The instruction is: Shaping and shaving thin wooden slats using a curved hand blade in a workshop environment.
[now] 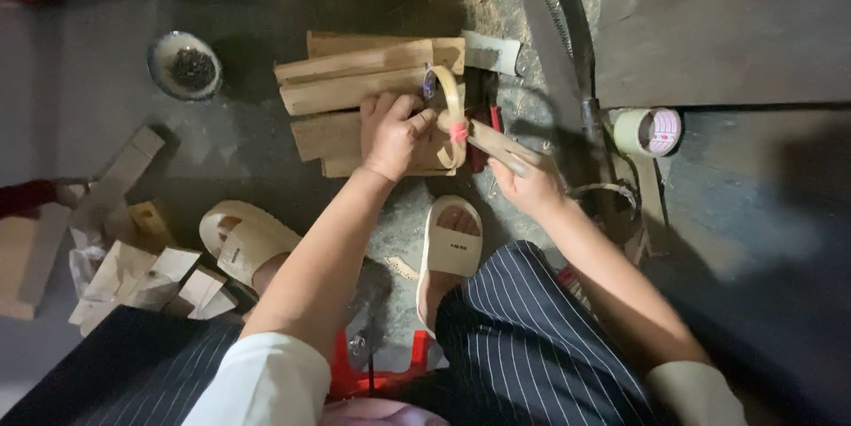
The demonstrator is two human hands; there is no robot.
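Note:
My left hand (393,132) grips a thin bent strip of pale wood (453,111) that curves into a loop, bound with a red tie (458,132). My right hand (529,180) holds the straight flat end of the same strip (493,141). Both hands work just above a pile of split wooden pieces (359,76) lying on the grey floor. A dark tool with a red handle (485,116) lies partly hidden behind the loop.
A curved saw (560,31) and a roll of tape (648,132) lie to the right. A small bowl of dark bits (184,65) sits at upper left. Wood offcuts (146,271) lie left. My feet wear cream sandals (451,249); a red stool (381,364) is beneath me.

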